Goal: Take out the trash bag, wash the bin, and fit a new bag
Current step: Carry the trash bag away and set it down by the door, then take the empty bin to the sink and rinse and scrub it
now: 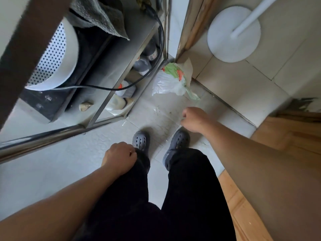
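Head view: bag (171, 80) slumps on the floor (69, 162) by the doorframe, soft, light, thin; I'd pinch its gathered top. Both hands, left (119, 156) and right (194, 119), curl closed, empty.

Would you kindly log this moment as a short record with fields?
setting: pale tiled floor beside a metal shelf rack
trash bag: white plastic bag with green and orange print, on the floor in the corner, not held
left hand: loosely closed, by the thigh, holding nothing visible
right hand: loosely closed, short of the bag
bin: not in view
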{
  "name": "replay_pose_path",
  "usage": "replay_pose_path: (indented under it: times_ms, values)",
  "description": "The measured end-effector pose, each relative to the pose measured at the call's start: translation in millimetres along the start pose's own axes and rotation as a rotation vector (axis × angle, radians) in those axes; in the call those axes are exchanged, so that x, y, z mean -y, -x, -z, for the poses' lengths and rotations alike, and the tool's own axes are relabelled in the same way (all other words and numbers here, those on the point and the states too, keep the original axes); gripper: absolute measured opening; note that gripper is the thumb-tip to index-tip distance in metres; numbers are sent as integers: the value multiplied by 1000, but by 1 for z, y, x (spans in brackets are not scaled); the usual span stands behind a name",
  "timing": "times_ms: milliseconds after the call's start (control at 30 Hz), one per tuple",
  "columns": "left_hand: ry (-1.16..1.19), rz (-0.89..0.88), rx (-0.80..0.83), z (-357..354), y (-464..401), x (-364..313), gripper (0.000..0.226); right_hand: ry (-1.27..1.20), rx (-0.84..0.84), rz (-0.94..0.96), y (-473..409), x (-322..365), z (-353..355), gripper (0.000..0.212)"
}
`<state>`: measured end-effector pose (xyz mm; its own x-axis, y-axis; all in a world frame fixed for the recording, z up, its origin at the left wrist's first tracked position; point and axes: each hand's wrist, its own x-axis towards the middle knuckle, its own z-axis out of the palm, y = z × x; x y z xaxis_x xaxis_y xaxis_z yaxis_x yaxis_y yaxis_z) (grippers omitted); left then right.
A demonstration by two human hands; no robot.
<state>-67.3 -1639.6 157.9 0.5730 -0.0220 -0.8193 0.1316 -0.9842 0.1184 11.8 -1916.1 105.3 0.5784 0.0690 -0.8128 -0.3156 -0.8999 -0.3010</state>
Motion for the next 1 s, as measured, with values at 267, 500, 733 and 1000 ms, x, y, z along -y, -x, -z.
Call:
replay_pose_path:
  times_ms: [267, 500, 733, 1000]
  values:
    - [259, 127, 160, 29, 133, 2, 22, -57, 120, -16, 174, 0, 16, 26]
    - [607, 257, 48, 57, 240, 20, 24, 112, 190, -30, 281, -14, 55, 29]
    - [895, 357, -72, 43, 326, 69, 19, 180, 133, -58, 321, 22, 76, 27]
    - [1063, 435, -29, -40, 411, 163, 22, 336, 98, 48, 341, 154, 36, 27]
